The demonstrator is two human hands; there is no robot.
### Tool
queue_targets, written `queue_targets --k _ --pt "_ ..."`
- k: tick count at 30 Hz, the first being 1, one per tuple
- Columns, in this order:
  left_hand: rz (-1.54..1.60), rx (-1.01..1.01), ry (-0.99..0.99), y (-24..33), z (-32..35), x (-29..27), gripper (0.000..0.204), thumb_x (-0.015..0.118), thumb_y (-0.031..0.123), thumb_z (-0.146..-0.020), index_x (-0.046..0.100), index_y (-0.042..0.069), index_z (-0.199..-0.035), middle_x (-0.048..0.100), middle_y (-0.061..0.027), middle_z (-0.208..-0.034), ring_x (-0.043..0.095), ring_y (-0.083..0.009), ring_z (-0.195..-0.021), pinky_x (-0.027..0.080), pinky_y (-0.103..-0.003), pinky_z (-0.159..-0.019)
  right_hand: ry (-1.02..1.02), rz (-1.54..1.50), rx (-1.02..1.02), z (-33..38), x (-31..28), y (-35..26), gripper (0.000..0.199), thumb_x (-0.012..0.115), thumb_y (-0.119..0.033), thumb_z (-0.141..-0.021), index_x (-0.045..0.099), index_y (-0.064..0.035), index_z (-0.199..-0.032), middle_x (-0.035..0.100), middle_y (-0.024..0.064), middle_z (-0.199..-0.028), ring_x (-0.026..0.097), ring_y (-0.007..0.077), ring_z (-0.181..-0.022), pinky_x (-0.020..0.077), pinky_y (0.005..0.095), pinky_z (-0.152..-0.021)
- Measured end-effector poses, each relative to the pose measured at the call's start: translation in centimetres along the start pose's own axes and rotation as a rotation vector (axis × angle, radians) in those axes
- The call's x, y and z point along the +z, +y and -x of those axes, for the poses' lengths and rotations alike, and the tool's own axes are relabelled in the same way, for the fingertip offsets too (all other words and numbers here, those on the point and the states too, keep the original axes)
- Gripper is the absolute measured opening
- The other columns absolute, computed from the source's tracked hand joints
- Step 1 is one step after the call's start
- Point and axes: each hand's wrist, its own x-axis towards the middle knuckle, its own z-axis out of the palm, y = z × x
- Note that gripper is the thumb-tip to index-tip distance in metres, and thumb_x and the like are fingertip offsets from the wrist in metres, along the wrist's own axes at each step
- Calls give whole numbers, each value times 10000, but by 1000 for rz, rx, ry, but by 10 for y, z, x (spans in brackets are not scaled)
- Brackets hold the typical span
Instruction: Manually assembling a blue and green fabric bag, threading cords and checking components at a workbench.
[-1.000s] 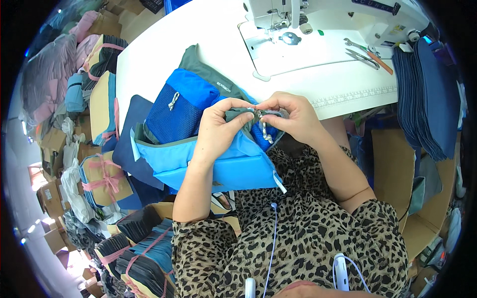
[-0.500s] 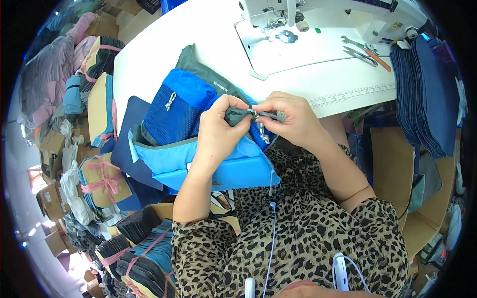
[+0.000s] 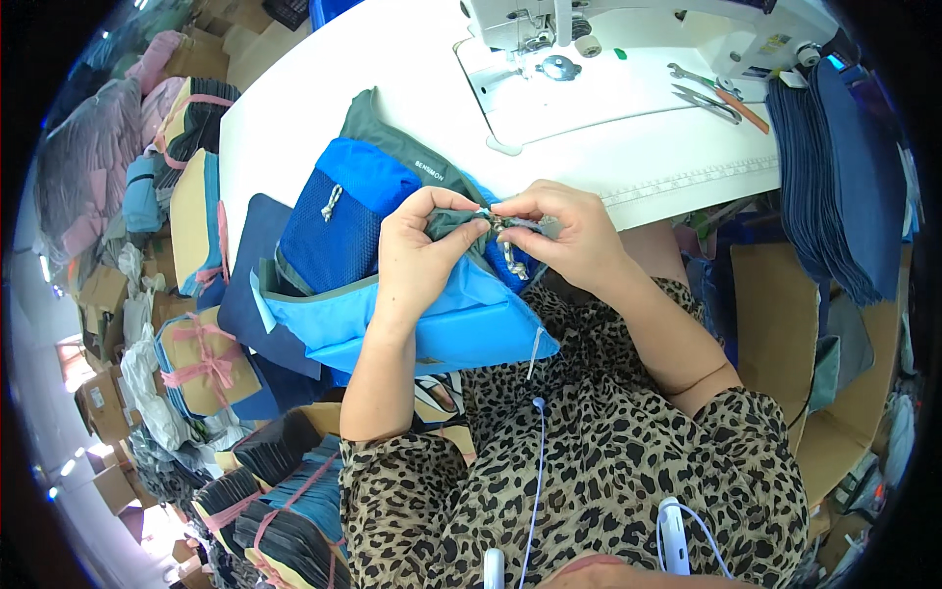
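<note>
A soft bag of bright-blue and light-blue fabric with grey-green trim (image 3: 442, 336) is held at the centre of the frame, its upper part lying over the white tabletop (image 3: 280, 128) and its lower edge overlapping the leopard-print garment (image 3: 589, 422). A gathered edge of grey-green fabric (image 3: 449, 224) is pinched narrowly between the thumb and forefinger of the left hand (image 3: 420, 245). Close beside it, the same edge is gripped by the thumb and forefinger of the right hand (image 3: 571, 236); exactly what lies between those fingertips cannot be told. Below them a pale, speckled knotted cord (image 3: 512, 259) is seen hanging. A second such cord (image 3: 333, 202) is attached to the dark-blue mesh pocket (image 3: 334, 236), left of centre. A white sewing machine (image 3: 746, 47) is placed at the upper right, with silver metal scissors (image 3: 708, 104) and an orange-handled tool (image 3: 743, 111) laid near it. Navy fabric panels (image 3: 829, 187) are stacked at the right, above an open brown cardboard box (image 3: 775, 329).
</note>
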Motion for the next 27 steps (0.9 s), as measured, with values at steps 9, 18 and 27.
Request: queue_targets --k 9,18,27 --pt "103 -67 -12 -3 -4 2 135 674 -31 -738 582 19 -824 639 -40 -792 581 -69 -739 460 -196 -648 -113 -496 276 2 -6 12 323 669 48 -751 527 1 -1038 600 62 -925 586 111 -869 483 246 -792" --pt "177 -100 15 -8 -4 3 136 670 -27 -735 583 22 -826 632 -34 -789 574 -66 -727 456 -193 -646 -139 -601 309 0 -5 17 321 639 69 -761 522 -7 -1051 594 61 -955 584 102 -889 498 232 -785" --pt "345 -175 18 -11 -8 2 169 667 -39 -742 576 21 -872 630 -43 -802 584 -72 -713 461 -184 -630 -43 -457 267 -2 4 17 148 613 11 -792 625 -8 -938 641 30 -849 585 66 -763 472 201 -674"
